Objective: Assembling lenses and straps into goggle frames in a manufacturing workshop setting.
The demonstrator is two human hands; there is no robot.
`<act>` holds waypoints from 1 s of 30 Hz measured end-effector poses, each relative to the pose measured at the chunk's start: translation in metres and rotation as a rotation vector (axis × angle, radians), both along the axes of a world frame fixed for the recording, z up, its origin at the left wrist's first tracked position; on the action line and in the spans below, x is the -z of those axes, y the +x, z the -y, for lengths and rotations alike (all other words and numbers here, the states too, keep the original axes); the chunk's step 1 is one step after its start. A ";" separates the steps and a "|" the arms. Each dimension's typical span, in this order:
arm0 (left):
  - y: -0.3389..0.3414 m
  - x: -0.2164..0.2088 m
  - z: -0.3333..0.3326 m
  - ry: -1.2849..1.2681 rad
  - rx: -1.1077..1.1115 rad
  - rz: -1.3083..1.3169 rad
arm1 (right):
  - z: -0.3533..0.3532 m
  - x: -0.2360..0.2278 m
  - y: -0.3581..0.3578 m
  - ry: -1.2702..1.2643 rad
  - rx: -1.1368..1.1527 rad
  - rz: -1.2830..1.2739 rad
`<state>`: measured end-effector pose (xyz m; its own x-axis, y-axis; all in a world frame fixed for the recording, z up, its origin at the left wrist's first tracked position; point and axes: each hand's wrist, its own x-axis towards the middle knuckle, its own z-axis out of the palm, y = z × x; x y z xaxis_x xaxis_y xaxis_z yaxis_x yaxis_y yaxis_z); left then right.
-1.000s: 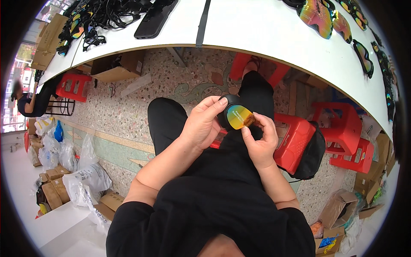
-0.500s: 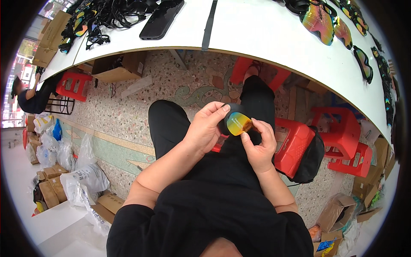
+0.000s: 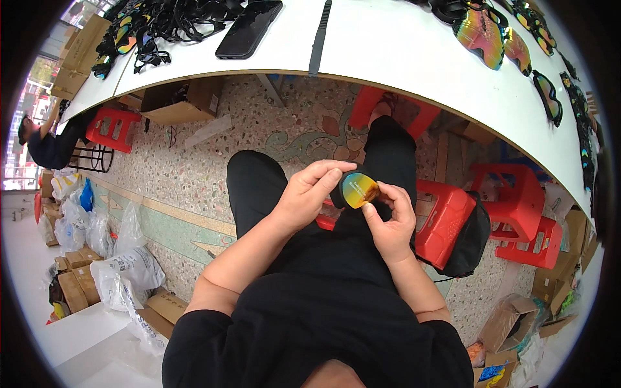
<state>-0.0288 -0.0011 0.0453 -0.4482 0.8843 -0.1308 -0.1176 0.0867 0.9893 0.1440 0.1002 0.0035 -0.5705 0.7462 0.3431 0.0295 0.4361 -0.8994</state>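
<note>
Lowered slightly toward the lap since a second ago, a shiny round lens (image 3: 357,190) is now held a little nearer the body, above the thighs. It is coloured yellow, orange and green (pale lettering is printed across it), and a black piece (image 3: 336,196) is seen behind it. That black piece is pinched at the upper left between the thumb and fingers of the left hand (image 3: 304,196). By the right hand (image 3: 396,220), the lens's right edge is grasped between fingertips and thumb.

Beyond the knees, a white tabletop (image 3: 401,48) is spread with mirrored goggles (image 3: 480,35) at the right, a black phone (image 3: 249,30) and a dark strap (image 3: 319,39) near the middle, and tangled black bands (image 3: 187,22) at the left. Beside the right thigh, a red stool (image 3: 446,223) is placed, with a black bag (image 3: 460,244) touching it.
</note>
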 end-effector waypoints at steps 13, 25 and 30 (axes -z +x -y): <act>-0.019 -0.009 0.005 0.002 0.353 0.222 | 0.007 0.008 0.003 -0.180 -0.106 -0.045; -0.025 -0.012 -0.002 -0.057 0.426 -0.304 | 0.003 0.010 0.004 -0.235 -0.179 -0.015; -0.030 -0.012 -0.004 -0.061 0.459 -0.300 | -0.001 0.002 0.003 -0.052 -0.133 -0.014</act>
<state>-0.0587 0.0029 0.0569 -0.0441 0.9925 -0.1139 0.2321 0.1211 0.9651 0.1467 0.1010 0.0014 -0.6607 0.6814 0.3149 -0.0384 0.3883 -0.9207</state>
